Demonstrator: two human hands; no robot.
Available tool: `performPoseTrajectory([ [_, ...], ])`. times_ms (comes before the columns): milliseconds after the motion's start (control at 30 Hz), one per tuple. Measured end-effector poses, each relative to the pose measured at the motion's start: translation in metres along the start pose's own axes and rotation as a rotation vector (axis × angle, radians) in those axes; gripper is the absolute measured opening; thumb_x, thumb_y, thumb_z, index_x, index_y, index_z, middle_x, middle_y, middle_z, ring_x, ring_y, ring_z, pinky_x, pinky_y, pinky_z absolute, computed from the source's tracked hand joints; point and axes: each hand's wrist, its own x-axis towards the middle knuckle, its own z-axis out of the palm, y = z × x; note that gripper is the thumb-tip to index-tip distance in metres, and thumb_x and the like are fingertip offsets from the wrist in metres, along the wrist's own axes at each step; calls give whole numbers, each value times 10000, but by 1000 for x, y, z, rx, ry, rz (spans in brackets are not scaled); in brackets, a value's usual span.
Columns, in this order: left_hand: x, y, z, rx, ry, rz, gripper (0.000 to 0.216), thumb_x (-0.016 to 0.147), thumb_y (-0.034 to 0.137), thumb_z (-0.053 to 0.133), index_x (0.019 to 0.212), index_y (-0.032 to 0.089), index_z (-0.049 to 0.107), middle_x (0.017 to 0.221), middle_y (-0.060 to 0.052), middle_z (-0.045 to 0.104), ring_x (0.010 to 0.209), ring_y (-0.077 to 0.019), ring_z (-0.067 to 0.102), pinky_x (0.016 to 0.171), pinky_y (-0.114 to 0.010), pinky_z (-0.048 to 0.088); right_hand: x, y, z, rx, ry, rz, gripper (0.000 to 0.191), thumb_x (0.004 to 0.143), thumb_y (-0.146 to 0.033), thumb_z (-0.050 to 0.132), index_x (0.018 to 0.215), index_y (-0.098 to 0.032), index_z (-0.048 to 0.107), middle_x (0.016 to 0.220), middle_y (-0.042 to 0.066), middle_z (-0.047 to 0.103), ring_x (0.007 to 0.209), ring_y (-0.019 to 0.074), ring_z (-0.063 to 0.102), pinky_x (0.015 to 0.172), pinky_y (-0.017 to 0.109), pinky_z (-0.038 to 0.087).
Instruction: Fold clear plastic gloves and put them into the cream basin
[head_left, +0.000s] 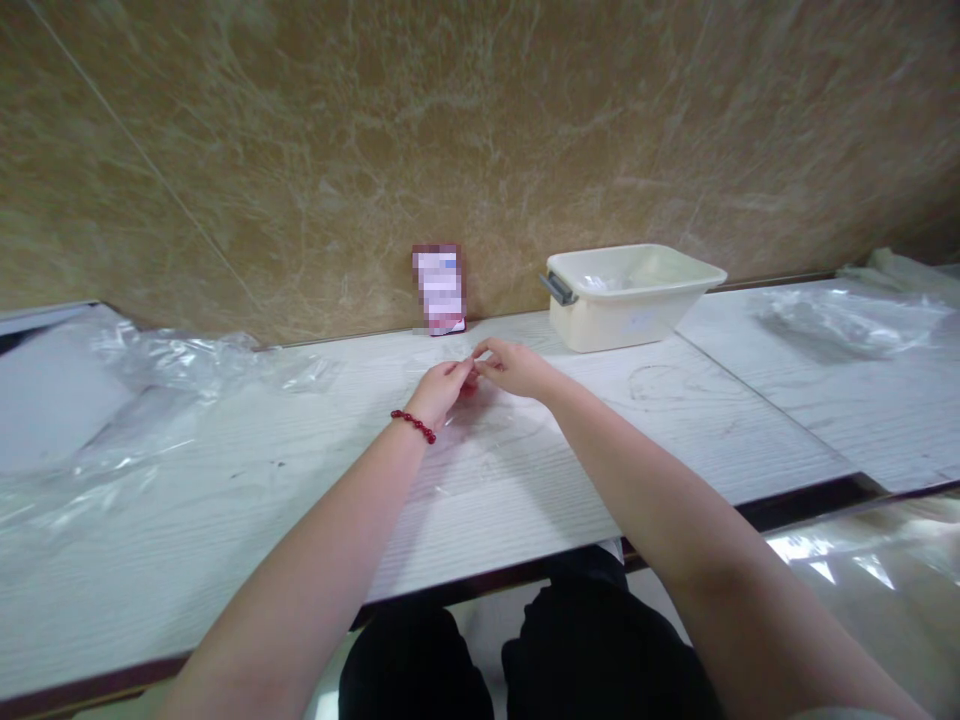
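Observation:
My left hand (442,388), with a red bead bracelet (413,425) on its wrist, and my right hand (514,367) meet over the middle of the white table (225,500). Both pinch the top edge of a clear plastic bag (480,440) that lies flat on the table below them. The fingertips of the two hands touch. Something small and reddish shows faintly under the fingers; I cannot make it out.
A cream plastic tub (630,293) with a grey handle stands at the back right by the marble wall. A small card (439,289) leans on the wall. Crumpled clear plastic (150,400) lies left, more plastic sheet (847,315) right. A second table (862,400) adjoins on the right.

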Motion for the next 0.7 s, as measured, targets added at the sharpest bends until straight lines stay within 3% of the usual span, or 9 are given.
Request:
performPoseTrajectory([
  [133, 8, -6, -8, 363, 63, 104, 153, 643, 284, 539, 699, 144, 564, 626, -21, 590, 563, -119, 541, 565, -243, 420, 1, 8, -11, -88, 24, 26, 198, 772, -268, 413, 893, -190, 550, 797, 18, 627, 724, 106, 551, 649, 202, 384],
  [300, 9, -1, -13, 720, 109, 255, 225, 618, 188, 527, 837, 176, 579, 645, -6, 597, 593, -127, 538, 575, -235, 407, -3, 15, -28, -303, -109, -6, 197, 700, -275, 504, 852, -205, 607, 782, 7, 610, 689, 111, 531, 625, 197, 370],
  [500, 7, -1, -11, 816, 89, 280, 242, 622, 177, 523, 848, 172, 609, 741, -27, 623, 678, -143, 557, 657, -242, 423, -2, 13, -24, -365, -255, -18, 316, 660, -345, 548, 952, -236, 598, 846, 17, 601, 737, 126, 534, 628, 196, 368],
  [700, 11, -6, -14, 800, 102, 277, 232, 644, 232, 535, 852, 159, 608, 817, -46, 633, 674, -143, 569, 670, -250, 437, -1, 13, -19, -399, -317, -18, 347, 655, -357, 553, 975, -229, 594, 882, 32, 604, 767, 143, 539, 656, 211, 373],
])
